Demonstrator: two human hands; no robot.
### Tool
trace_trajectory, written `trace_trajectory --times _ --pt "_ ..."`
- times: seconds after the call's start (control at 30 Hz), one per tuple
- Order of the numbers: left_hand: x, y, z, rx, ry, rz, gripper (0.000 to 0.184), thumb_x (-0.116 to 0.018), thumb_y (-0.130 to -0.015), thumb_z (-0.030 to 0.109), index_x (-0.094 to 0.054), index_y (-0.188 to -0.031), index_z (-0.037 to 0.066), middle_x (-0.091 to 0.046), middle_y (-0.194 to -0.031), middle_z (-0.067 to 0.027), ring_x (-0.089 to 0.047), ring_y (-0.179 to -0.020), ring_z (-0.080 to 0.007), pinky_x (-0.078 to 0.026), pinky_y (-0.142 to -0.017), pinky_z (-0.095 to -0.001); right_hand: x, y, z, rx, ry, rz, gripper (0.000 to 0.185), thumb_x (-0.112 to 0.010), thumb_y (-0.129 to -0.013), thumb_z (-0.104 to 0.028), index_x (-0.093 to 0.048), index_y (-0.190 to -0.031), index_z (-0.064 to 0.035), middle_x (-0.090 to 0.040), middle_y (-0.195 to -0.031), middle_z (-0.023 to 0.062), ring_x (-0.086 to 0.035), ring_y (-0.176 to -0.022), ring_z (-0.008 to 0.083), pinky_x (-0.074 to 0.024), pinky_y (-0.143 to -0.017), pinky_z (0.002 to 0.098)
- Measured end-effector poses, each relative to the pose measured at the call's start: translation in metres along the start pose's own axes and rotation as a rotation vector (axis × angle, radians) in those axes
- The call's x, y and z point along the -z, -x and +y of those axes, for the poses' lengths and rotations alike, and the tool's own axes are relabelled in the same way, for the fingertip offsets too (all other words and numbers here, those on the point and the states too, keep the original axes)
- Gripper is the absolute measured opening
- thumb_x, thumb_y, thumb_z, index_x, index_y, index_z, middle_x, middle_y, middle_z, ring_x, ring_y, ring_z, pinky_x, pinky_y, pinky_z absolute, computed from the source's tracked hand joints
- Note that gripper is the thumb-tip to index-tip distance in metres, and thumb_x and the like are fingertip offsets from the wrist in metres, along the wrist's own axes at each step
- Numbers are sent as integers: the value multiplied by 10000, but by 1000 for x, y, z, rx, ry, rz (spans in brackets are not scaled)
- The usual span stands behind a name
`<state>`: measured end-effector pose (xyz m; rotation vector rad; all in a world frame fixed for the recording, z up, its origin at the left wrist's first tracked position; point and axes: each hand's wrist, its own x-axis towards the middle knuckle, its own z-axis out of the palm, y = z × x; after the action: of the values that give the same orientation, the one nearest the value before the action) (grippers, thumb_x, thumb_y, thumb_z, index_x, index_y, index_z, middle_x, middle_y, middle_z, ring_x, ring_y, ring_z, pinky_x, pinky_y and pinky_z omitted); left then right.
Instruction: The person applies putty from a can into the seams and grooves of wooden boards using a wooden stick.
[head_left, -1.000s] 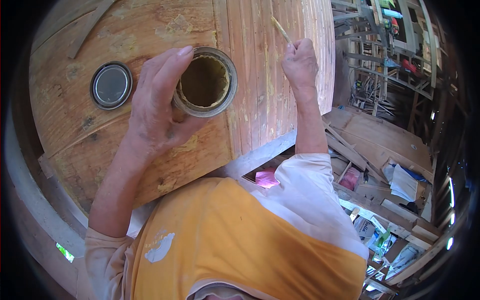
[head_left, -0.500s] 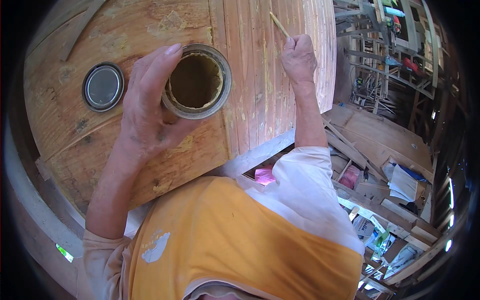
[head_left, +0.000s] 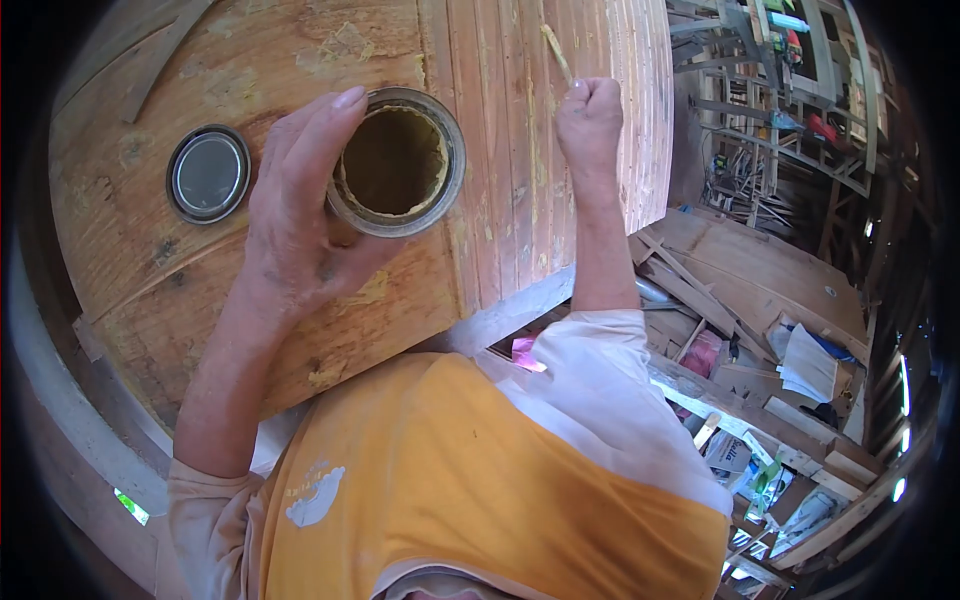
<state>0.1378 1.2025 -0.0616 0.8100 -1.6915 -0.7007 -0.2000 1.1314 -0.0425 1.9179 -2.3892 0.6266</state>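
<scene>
My left hand [head_left: 295, 205] is wrapped round an open tin can [head_left: 450, 190], thumb near its rim. Yellowish residue crusts the can's inner edge, and its inside looks dark brownish. In my right hand [head_left: 590, 118] is a thin stick [head_left: 556, 50] with a yellowish coating, held in closed fingers over the grooved wood strips. A round metal lid [head_left: 208, 174] lies on the wooden panel [head_left: 330, 340], left of my left hand. Patches of dried yellowish filler mark the wood.
A flat wood strip [head_left: 172, 55] lies at the panel's upper left. To the right stand racks of timber pieces [head_left: 770, 120] and a plywood sheet [head_left: 760, 270]. Boards, papers [head_left: 805, 362] and clutter fill the lower right.
My right hand has shifted slightly left and toward me, and the stick has turned a little more upright. My left hand and the can stay nearly in place.
</scene>
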Motion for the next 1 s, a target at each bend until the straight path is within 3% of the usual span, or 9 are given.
trace_trajectory --times 0.27,0.47,0.57,0.67,0.77,1.0 --pt "1 -1 0 -16 -6 1 1010 -918 -693 67 -339 -1519 19 -585 -1325 -211 -620 -1193 -329 -522 -1004 -425 -22 19 -23 1 17 79 162 -559 -979 -129 -514 -1011 23 -663 -904 257 -676 -881 425 -526 -817 516" --pt "0 -1 1 -15 -28 9 1015 -914 -673 44 -349 -1516 21 -590 -1305 -208 -625 -1177 -326 -523 -995 -419 -15 14 -23 49 240 11 198 -612 -940 -138 -524 -972 36 -678 -849 254 -697 -785 430 -549 -724 530" --pt "1 -1 1 -4 -22 8 1018 -912 -667 36 -351 -1516 23 -589 -1305 -206 -626 -1175 -325 -524 -993 -416 -13 10 -18 -27 272 15 171 -616 -941 -167 -579 -923 -2 -683 -835 231 -695 -814 412 -524 -775 507" --pt "1 -2 2 -2 -20 8 1023 -911 -666 31 -347 -1519 26 -586 -1305 -205 -628 -1172 -323 -526 -991 -416 -9 12 -22 31 312 12 224 -611 -940 -171 -534 -967 38 -678 -831 254 -701 -775 435 -552 -717 528" --pt "1 -2 3 1 -27 8 1028 -911 -671 32 -339 -1524 27 -586 -1304 -205 -632 -1167 -321 -529 -986 -414 -18 12 -14 -11 276 76 222 -635 -956 -208 -588 -930 7 -681 -842 239 -688 -833 430 -523 -789 511" --pt "-1 0 0 18 9 0 1027 -906 -685 27 -326 -1533 35 -589 -1306 -204 -636 -1170 -312 -535 -983 -408 -8 7 -19 14 197 -31 213 -624 -939 -190 -557 -941 13 -680 -838 231 -698 -826 416 -541 -770 521"
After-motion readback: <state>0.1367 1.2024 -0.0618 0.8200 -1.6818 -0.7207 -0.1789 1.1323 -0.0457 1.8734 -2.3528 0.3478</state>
